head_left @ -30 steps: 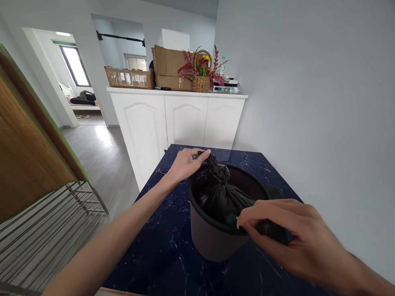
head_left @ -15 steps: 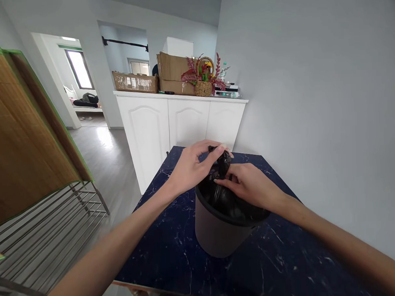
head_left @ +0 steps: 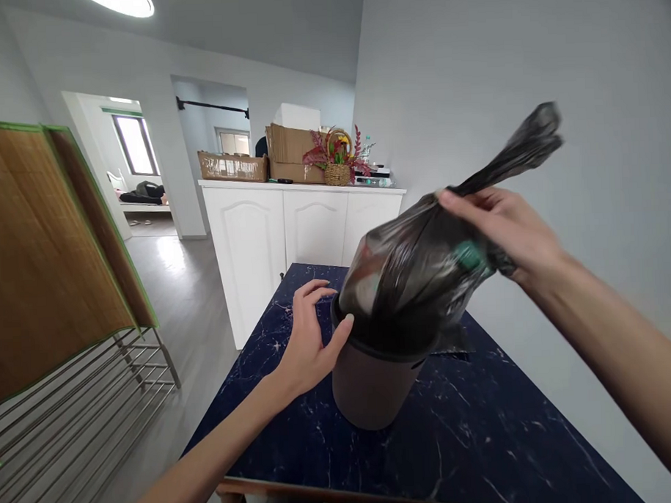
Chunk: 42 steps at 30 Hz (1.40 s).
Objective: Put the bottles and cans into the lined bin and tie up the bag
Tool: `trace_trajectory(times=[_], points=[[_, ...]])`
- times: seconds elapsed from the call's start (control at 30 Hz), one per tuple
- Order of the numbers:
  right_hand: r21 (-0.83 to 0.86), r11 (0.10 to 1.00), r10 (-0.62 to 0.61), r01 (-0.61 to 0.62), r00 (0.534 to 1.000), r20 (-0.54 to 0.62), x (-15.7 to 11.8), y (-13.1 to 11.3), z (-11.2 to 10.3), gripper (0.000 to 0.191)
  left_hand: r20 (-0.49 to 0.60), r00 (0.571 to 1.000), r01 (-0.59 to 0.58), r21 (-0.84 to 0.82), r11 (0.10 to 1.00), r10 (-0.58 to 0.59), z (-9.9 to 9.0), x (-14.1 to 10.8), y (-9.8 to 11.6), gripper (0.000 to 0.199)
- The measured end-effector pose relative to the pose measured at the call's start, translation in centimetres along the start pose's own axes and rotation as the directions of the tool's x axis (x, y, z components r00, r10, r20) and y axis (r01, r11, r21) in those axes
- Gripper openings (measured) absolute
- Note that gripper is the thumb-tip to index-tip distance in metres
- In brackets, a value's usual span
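A black, see-through garbage bag [head_left: 407, 256] full of rubbish rises partly out of the trash can [head_left: 373, 393], its lower part still inside the rim. My right hand [head_left: 511, 223] is closed around the bag's gathered neck, and the twisted top sticks out above the fist. A green bottle cap shows dimly through the plastic. At the can's left rim, my left hand [head_left: 311, 340] has its fingers apart, with thumb and fingertips near or touching the edge. Behind the can, a flat piece of black plastic [head_left: 453, 340] lies on the table.
The can stands on a dark blue marbled table [head_left: 298, 443]. Beyond it is a white cabinet [head_left: 247, 240] bearing cardboard boxes [head_left: 293, 150], a flower basket [head_left: 337, 174] and bottles. To the left stands a metal rack [head_left: 146, 353] with a bamboo mat [head_left: 49, 254].
My right hand has lifted the bag up and to the right, partway out of the can. My left hand has let go of the bag top and moved down to the can's left rim.
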State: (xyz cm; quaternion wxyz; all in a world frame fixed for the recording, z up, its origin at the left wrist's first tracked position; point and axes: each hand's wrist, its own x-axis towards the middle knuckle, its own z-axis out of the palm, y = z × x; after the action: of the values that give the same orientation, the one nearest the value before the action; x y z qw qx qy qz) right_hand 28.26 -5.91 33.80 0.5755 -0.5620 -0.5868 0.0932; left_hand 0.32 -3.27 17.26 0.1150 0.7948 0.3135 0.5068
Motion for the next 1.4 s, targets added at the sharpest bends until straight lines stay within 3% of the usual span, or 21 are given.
trace_trajectory(times=[0.1, 0.17, 0.23, 0.33, 0.43, 0.6, 0.73, 0.97, 1.2, 1.4], points=[[0.296, 0.955, 0.065, -0.012, 0.983, -0.17, 0.3, -0.1, -3.3, 0.04, 0.134, 0.974, -0.196, 0.073, 0.978, 0.185, -0.4, -0.2, 0.0, 0.03], [0.358, 0.932, 0.041, 0.056, 0.965, -0.257, 0.1, 0.9, -5.8, 0.04, 0.283, 0.912, -0.331, 0.083, 0.94, 0.297, -0.6, -0.3, -0.1, 0.026], [0.351, 0.933, 0.025, 0.082, 0.957, -0.29, -0.6, 2.5, -8.3, 0.045, 0.368, 0.865, -0.394, 0.077, 0.916, 0.341, -0.5, -0.4, -0.3, 0.03], [0.301, 0.953, 0.05, 0.048, 0.95, -0.308, -2.3, 5.8, -11.4, 0.057, 0.336, 0.882, -0.38, 0.097, 0.92, 0.329, -0.1, -0.6, -0.5, 0.034], [0.245, 0.967, 0.149, -0.07, 0.935, -0.321, -4.7, 9.7, -13.2, 0.065, 0.267, 0.915, -0.343, 0.12, 0.932, 0.303, 0.5, -0.8, -0.5, 0.031], [0.204, 0.937, 0.333, -0.283, 0.901, -0.28, -9.6, 17.1, -13.0, 0.049, 0.154, 0.943, -0.321, 0.18, 0.93, 0.295, 2.0, -1.0, -0.3, 0.031], [0.279, 0.886, 0.43, -0.37, 0.881, -0.197, -12.8, 22.6, -12.3, 0.051, 0.078, 0.944, -0.329, 0.282, 0.901, 0.321, 3.0, -0.7, -0.4, 0.028], [0.399, 0.762, 0.578, -0.511, 0.814, -0.062, -15.3, 29.8, -12.0, 0.051, 0.03, 0.951, -0.292, 0.427, 0.856, 0.309, 2.8, 0.2, -1.3, 0.028], [0.362, 0.674, 0.68, -0.643, 0.732, 0.034, -15.7, 35.1, -12.2, 0.044, 0.035, 0.946, -0.298, 0.489, 0.82, 0.323, 2.7, 0.7, -1.9, 0.026], [0.209, 0.622, 0.743, -0.755, 0.653, 0.146, -14.1, 36.2, -14.2, 0.037, 0.044, 0.937, -0.319, 0.515, 0.796, 0.347, 2.8, 0.7, -2.2, 0.028]])
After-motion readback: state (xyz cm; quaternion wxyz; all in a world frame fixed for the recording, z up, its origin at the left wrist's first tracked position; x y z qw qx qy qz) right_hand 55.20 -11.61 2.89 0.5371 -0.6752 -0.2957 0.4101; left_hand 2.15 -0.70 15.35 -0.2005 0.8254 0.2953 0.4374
